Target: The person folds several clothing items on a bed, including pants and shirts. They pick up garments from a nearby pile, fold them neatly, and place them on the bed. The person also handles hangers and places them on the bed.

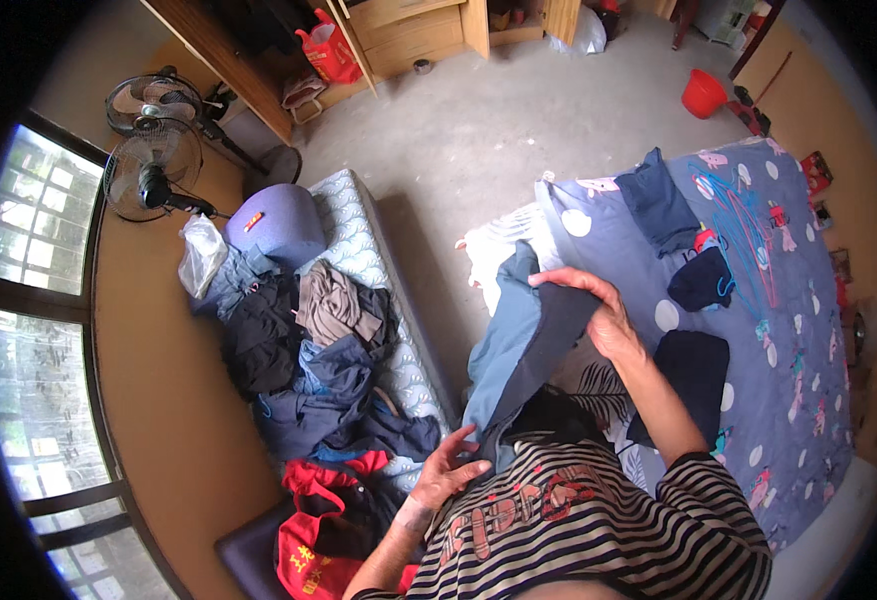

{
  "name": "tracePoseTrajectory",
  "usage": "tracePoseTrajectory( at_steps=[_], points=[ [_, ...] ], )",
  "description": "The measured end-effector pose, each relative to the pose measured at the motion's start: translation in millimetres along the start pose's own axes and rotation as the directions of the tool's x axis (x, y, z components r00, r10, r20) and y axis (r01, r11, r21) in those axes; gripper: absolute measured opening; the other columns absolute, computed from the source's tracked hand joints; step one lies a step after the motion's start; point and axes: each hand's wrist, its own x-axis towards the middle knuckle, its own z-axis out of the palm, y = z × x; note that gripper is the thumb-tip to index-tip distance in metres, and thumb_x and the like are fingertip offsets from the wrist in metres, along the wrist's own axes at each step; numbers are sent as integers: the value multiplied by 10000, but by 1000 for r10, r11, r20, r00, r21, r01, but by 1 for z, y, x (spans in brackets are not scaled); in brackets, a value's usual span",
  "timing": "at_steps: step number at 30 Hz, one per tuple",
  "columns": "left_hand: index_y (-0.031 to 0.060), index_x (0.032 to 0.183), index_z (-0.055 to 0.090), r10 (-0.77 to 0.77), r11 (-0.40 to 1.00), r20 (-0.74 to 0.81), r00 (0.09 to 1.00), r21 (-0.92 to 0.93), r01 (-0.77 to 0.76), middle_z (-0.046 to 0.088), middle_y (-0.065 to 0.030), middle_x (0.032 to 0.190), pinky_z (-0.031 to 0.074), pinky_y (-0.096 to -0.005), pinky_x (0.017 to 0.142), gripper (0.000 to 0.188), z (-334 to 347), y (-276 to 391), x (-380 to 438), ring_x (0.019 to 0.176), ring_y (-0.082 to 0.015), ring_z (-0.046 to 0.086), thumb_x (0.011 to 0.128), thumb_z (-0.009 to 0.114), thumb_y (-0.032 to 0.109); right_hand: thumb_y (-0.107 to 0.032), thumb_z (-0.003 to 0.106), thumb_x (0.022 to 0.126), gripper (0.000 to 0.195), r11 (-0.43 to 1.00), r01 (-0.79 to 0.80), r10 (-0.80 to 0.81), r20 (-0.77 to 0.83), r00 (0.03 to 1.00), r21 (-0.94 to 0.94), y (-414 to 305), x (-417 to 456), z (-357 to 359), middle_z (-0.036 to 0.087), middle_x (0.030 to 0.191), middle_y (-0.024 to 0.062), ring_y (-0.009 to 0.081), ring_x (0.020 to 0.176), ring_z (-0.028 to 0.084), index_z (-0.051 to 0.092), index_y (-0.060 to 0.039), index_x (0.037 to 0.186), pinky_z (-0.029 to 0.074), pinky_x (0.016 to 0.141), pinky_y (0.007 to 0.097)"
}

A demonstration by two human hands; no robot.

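Note:
A blue and dark garment (502, 337) stretches between my two hands in front of my body. My right hand (607, 315) pinches its upper end, at the dark part. Lower down, my left hand (449, 469) is at the other end with thumb and fingers spread around the cloth's edge; whether it grips is unclear. To the right, on the bed, lie a dark blue garment (656, 199), a smaller dark folded cloth (701, 279) and a black folded cloth (690, 375). A mixed heap of clothes (311, 390) covers the narrow padded bench on the left.
Blue and pink hangers (746, 232) lie on the patterned bedspread (603, 232). Beyond the bench (389, 277), with its purple bolster (277, 221), stand two fans (154, 184). A red bucket (703, 94) is on the floor. Open wooden cabinets (408, 37) line the far side.

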Motion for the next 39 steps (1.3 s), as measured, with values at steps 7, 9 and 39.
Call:
tracePoseTrajectory(
  at_steps=[7, 9, 39],
  points=[
    [57, 974, 538, -22, 931, 304, 953, 352, -91, 586, -58, 851, 470, -309, 694, 393, -48, 6, 14, 848, -211, 584, 683, 779, 167, -154, 452, 861, 264, 989, 46, -13, -235, 972, 139, -10, -57, 16, 627, 975, 145, 209, 982, 577, 586, 14, 1014, 434, 880, 310],
    [66, 880, 530, 202, 427, 322, 925, 821, -379, 594, -91, 830, 474, -355, 710, 331, -64, 32, 21, 849, -268, 585, 655, 769, 116, -130, 478, 833, 191, 995, 60, -84, -356, 931, -80, -22, -75, 24, 598, 884, 87, 167, 874, 567, 575, 28, 879, 437, 787, 261],
    [-29, 1182, 507, 733, 653, -328, 595, 96, -752, 551, -151, 1160, 414, -367, 918, 464, -6, 38, 25, 1056, -253, 535, 896, 417, 325, -242, 551, 879, 272, 958, -63, 98, 110, 989, -280, -7, -270, 31, 477, 810, 94, 169, 710, 507, 573, 12, 973, 414, 611, 297]
  ],
)
